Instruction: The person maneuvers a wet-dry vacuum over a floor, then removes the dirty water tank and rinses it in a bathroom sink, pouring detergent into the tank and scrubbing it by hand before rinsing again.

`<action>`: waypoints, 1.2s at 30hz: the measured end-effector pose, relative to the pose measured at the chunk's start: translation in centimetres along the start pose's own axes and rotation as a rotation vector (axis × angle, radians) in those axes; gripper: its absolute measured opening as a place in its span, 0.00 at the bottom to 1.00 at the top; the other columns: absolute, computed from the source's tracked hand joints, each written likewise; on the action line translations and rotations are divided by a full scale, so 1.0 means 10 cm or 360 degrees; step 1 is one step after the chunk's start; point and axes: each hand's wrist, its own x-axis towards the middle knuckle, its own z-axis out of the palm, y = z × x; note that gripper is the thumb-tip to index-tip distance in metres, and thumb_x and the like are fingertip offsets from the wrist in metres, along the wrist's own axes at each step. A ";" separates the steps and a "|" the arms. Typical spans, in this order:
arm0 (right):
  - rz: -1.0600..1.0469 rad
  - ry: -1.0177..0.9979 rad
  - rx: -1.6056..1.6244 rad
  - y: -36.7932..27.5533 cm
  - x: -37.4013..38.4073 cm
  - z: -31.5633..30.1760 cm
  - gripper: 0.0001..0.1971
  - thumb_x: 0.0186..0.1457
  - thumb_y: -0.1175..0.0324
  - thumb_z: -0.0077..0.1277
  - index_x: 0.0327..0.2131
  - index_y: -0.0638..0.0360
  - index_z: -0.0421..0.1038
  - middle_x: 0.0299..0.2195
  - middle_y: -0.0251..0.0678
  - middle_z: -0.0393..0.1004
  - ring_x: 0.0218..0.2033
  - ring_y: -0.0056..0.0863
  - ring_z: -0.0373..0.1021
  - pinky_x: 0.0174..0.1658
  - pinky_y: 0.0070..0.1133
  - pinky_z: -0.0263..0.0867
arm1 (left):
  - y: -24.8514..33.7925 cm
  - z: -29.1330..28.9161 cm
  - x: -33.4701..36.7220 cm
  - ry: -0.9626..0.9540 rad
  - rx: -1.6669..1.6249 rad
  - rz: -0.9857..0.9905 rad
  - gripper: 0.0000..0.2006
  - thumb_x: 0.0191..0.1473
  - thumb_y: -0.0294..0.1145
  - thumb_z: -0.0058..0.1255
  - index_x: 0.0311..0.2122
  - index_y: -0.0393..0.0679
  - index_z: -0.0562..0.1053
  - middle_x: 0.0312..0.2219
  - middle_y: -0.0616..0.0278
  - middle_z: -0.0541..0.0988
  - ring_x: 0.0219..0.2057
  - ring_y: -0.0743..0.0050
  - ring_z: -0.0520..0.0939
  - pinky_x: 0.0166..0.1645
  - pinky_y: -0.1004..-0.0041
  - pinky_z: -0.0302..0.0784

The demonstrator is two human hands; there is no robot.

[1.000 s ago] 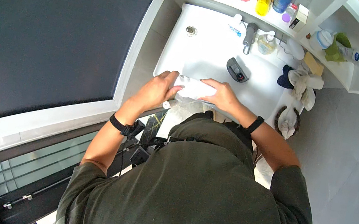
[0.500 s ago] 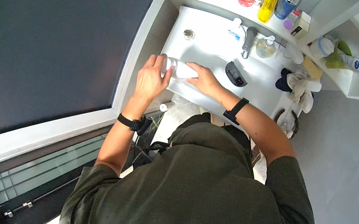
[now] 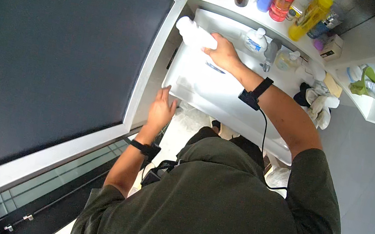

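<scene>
A white bottle [image 3: 196,34] lies tilted in my right hand [image 3: 224,52], over the left back part of the white sink [image 3: 235,104]. My fingers wrap round its lower end, and its narrower white top points to the far left. My left hand [image 3: 162,107] holds nothing; its fingers stretch forward, a little apart, at the sink's front left corner. Whether they touch the rim I cannot tell. A thin dark curved shape [image 3: 215,67] shows in the basin just below my right hand. The bottle and hand hide the back left of the sink.
Along the sink's back stand a white pump bottle [image 3: 256,40], a grey tap [image 3: 271,54] and a clear soap dispenser [image 3: 287,60]. Crumpled cloths [image 3: 318,100] lie at its right end. Several bottles, one yellow [image 3: 311,16], line the shelf above. A large dark framed panel [image 3: 63,55] borders the left.
My right hand has lifted the white bottle up and away from me. My left hand has left the bottle and drawn back toward me. The dark oval object in the basin no longer shows there.
</scene>
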 end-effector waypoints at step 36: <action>-0.0603 0.0290 -0.0351 0.43 2.02 0.72 0.30 0.53 0.63 0.57 0.58 0.62 0.62 0.54 0.55 0.67 0.58 0.52 0.61 0.61 0.37 0.56 | -1.50 0.63 -1.71 -0.0778 -0.0325 -0.0315 0.18 0.57 0.32 0.51 0.51 0.37 0.69 0.43 0.45 0.75 0.42 0.48 0.79 0.45 0.57 0.76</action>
